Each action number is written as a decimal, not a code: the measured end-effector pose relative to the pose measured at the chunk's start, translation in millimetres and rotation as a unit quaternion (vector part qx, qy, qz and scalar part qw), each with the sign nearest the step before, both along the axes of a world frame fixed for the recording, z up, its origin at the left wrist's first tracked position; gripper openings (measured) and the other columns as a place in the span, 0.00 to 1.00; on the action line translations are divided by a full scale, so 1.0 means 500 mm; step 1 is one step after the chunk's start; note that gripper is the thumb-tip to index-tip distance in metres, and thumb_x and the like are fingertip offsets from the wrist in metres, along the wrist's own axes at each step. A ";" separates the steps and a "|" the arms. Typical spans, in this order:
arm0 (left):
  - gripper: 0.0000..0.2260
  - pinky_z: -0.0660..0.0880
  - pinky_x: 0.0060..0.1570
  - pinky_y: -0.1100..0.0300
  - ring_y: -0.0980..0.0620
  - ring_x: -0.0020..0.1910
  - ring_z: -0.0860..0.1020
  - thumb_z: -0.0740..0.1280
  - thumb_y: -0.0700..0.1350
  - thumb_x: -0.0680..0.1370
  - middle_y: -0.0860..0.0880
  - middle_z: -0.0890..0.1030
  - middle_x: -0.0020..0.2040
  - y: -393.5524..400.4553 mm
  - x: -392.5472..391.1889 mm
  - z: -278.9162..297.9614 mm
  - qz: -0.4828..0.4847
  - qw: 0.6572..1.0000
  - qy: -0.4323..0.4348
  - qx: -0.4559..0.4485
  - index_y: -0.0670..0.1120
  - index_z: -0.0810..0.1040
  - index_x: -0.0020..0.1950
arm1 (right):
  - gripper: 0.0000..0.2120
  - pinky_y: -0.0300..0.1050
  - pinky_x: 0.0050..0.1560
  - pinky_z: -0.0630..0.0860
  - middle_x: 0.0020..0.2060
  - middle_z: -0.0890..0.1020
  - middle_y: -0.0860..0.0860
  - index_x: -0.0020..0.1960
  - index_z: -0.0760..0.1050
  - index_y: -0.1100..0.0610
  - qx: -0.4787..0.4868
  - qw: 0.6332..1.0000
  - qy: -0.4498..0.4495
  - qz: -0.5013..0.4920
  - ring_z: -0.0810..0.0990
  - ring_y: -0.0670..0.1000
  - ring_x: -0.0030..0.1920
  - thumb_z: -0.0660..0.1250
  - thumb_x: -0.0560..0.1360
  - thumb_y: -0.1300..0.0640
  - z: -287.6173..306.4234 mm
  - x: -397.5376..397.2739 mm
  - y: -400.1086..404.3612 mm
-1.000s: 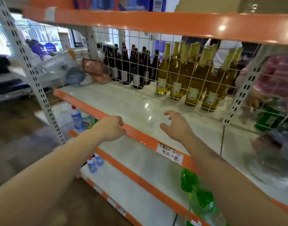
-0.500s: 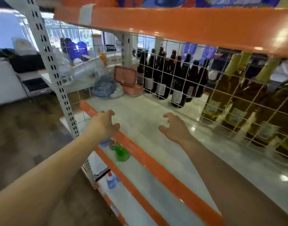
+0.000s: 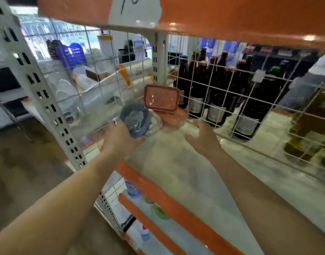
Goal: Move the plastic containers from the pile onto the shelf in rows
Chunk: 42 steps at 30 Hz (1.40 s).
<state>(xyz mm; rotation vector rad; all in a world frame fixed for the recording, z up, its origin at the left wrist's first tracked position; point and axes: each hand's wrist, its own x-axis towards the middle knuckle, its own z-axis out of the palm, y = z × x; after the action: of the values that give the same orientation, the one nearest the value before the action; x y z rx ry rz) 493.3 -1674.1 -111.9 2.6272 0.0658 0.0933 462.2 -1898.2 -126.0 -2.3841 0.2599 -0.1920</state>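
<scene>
A small pile of plastic containers sits at the left back corner of the white shelf (image 3: 194,181). A round blue-grey container (image 3: 135,119) lies on its side at the front of the pile. My left hand (image 3: 121,138) has reached it and its fingers curl round the near rim. Behind it a red-rimmed rectangular container (image 3: 161,97) leans upright against the wire grid, with another reddish one (image 3: 178,116) lying under it. My right hand (image 3: 204,138) hovers over the shelf just right of the pile, fingers spread, holding nothing.
A white wire grid (image 3: 231,100) backs the shelf, with dark bottles (image 3: 217,92) behind it. An orange shelf edge (image 3: 176,210) runs along the front, another orange shelf (image 3: 231,17) is overhead. A perforated upright post (image 3: 43,100) stands left. Small bottles (image 3: 132,188) sit on lower shelves.
The view and both hands have moved left and forward to the pile. My left hand has taken hold of the round blue-grey container; my right hand has come up beside the pile.
</scene>
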 end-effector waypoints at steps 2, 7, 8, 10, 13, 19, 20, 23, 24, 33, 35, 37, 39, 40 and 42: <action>0.46 0.69 0.60 0.49 0.38 0.67 0.66 0.73 0.61 0.68 0.38 0.63 0.70 0.001 0.033 -0.011 0.004 1.000 -0.001 -0.008 0.38 0.54 0.75 | 0.29 0.44 0.62 0.65 0.69 0.68 0.56 0.73 0.61 0.58 0.005 1.000 -0.007 -0.006 0.68 0.55 0.68 0.66 0.76 0.52 0.000 0.034 0.013; 0.50 0.70 0.63 0.46 0.40 0.66 0.68 0.75 0.64 0.63 0.40 0.64 0.69 -0.003 0.080 -0.038 0.009 0.994 -0.010 -0.112 0.40 0.56 0.74 | 0.19 0.31 0.39 0.61 0.59 0.77 0.51 0.65 0.70 0.58 0.042 0.998 -0.046 -0.011 0.74 0.48 0.56 0.66 0.76 0.53 0.019 0.087 0.032; 0.50 0.71 0.62 0.46 0.40 0.66 0.68 0.75 0.65 0.63 0.41 0.65 0.69 -0.004 0.087 -0.039 0.020 0.993 -0.007 -0.115 0.41 0.56 0.73 | 0.17 0.32 0.36 0.62 0.53 0.77 0.47 0.63 0.71 0.56 0.060 0.997 -0.051 -0.013 0.75 0.45 0.51 0.67 0.76 0.54 0.022 0.100 0.035; 0.49 0.71 0.62 0.45 0.40 0.66 0.69 0.75 0.64 0.63 0.41 0.66 0.69 -0.004 0.105 -0.042 0.036 0.992 -0.009 -0.118 0.42 0.56 0.73 | 0.22 0.32 0.37 0.63 0.48 0.74 0.44 0.62 0.71 0.57 0.084 0.995 -0.053 -0.003 0.76 0.47 0.50 0.69 0.73 0.49 0.029 0.121 0.042; 0.49 0.71 0.62 0.45 0.40 0.66 0.69 0.75 0.64 0.63 0.40 0.67 0.69 -0.004 0.129 -0.050 0.035 0.993 -0.032 -0.108 0.40 0.58 0.73 | 0.38 0.41 0.54 0.69 0.58 0.73 0.48 0.72 0.63 0.57 0.090 0.995 -0.053 0.004 0.73 0.48 0.59 0.71 0.68 0.42 0.019 0.170 0.042; 0.46 0.69 0.62 0.50 0.41 0.66 0.67 0.74 0.63 0.65 0.39 0.66 0.68 0.000 0.145 -0.062 0.031 0.996 -0.059 -0.060 0.39 0.60 0.71 | 0.30 0.47 0.66 0.66 0.67 0.70 0.55 0.73 0.60 0.56 0.009 0.995 -0.101 0.013 0.69 0.55 0.67 0.67 0.75 0.50 0.011 0.264 0.032; 0.44 0.68 0.61 0.51 0.41 0.66 0.67 0.74 0.63 0.65 0.39 0.66 0.67 0.001 0.145 -0.060 0.028 0.997 -0.060 -0.050 0.38 0.61 0.71 | 0.30 0.45 0.65 0.64 0.68 0.69 0.55 0.74 0.58 0.57 0.004 0.995 -0.102 0.019 0.68 0.55 0.68 0.66 0.76 0.52 0.007 0.276 0.030; 0.42 0.69 0.59 0.53 0.41 0.65 0.68 0.73 0.62 0.66 0.39 0.68 0.65 0.006 0.151 -0.050 0.009 0.998 -0.059 -0.022 0.38 0.63 0.69 | 0.34 0.46 0.66 0.64 0.67 0.70 0.54 0.76 0.53 0.57 0.054 0.995 -0.083 0.021 0.68 0.55 0.68 0.66 0.76 0.54 0.002 0.291 0.030; 0.41 0.69 0.59 0.52 0.41 0.64 0.68 0.73 0.62 0.67 0.39 0.68 0.65 0.008 0.154 -0.048 0.003 0.998 -0.055 -0.017 0.38 0.63 0.69 | 0.32 0.47 0.65 0.66 0.63 0.72 0.53 0.74 0.55 0.56 0.086 0.991 -0.095 0.029 0.71 0.54 0.65 0.67 0.76 0.55 -0.003 0.297 0.029; 0.40 0.71 0.56 0.52 0.41 0.63 0.69 0.72 0.62 0.67 0.40 0.68 0.64 0.014 0.156 -0.048 -0.006 0.998 -0.060 -0.005 0.40 0.63 0.69 | 0.22 0.46 0.53 0.72 0.52 0.71 0.51 0.59 0.62 0.57 0.157 0.983 -0.093 0.001 0.74 0.53 0.55 0.70 0.73 0.52 -0.004 0.300 0.042; 0.40 0.71 0.56 0.52 0.42 0.63 0.69 0.73 0.61 0.68 0.40 0.68 0.64 0.019 0.150 -0.052 -0.005 0.998 -0.068 -0.009 0.40 0.63 0.69 | 0.24 0.45 0.51 0.71 0.47 0.72 0.46 0.56 0.61 0.56 0.161 0.983 -0.088 0.001 0.75 0.51 0.51 0.71 0.72 0.49 -0.007 0.293 0.055; 0.39 0.71 0.56 0.52 0.42 0.63 0.69 0.73 0.61 0.68 0.40 0.68 0.64 0.025 0.144 -0.056 -0.007 0.998 -0.068 -0.014 0.40 0.63 0.69 | 0.27 0.49 0.57 0.73 0.43 0.71 0.42 0.59 0.60 0.56 0.186 0.978 -0.097 -0.006 0.75 0.48 0.48 0.72 0.71 0.49 -0.015 0.291 0.068; 0.39 0.71 0.56 0.52 0.42 0.62 0.70 0.73 0.60 0.68 0.40 0.69 0.64 0.030 0.141 -0.058 -0.006 0.998 -0.065 -0.021 0.40 0.63 0.69 | 0.31 0.50 0.60 0.73 0.46 0.72 0.42 0.66 0.58 0.56 0.229 0.968 -0.104 -0.007 0.74 0.47 0.49 0.72 0.72 0.51 -0.017 0.291 0.080; 0.39 0.70 0.55 0.53 0.42 0.62 0.70 0.73 0.59 0.68 0.40 0.69 0.64 0.032 0.139 -0.059 -0.004 0.998 -0.062 -0.027 0.39 0.63 0.69 | 0.32 0.50 0.61 0.73 0.50 0.73 0.44 0.69 0.58 0.56 0.247 0.964 -0.101 -0.007 0.74 0.47 0.51 0.71 0.73 0.52 -0.017 0.291 0.085; 0.39 0.70 0.55 0.53 0.41 0.63 0.69 0.74 0.59 0.67 0.40 0.69 0.64 0.036 0.134 -0.061 0.000 0.998 -0.057 -0.041 0.39 0.63 0.69 | 0.31 0.49 0.63 0.72 0.55 0.74 0.48 0.71 0.59 0.55 0.252 0.963 -0.095 -0.010 0.73 0.47 0.54 0.70 0.74 0.52 -0.016 0.294 0.090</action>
<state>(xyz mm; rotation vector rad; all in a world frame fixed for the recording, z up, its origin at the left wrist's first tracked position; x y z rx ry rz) 560.1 -1655.9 -142.3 2.5356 0.0307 0.2348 609.0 -1853.3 -133.8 -1.8449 0.2118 -0.3203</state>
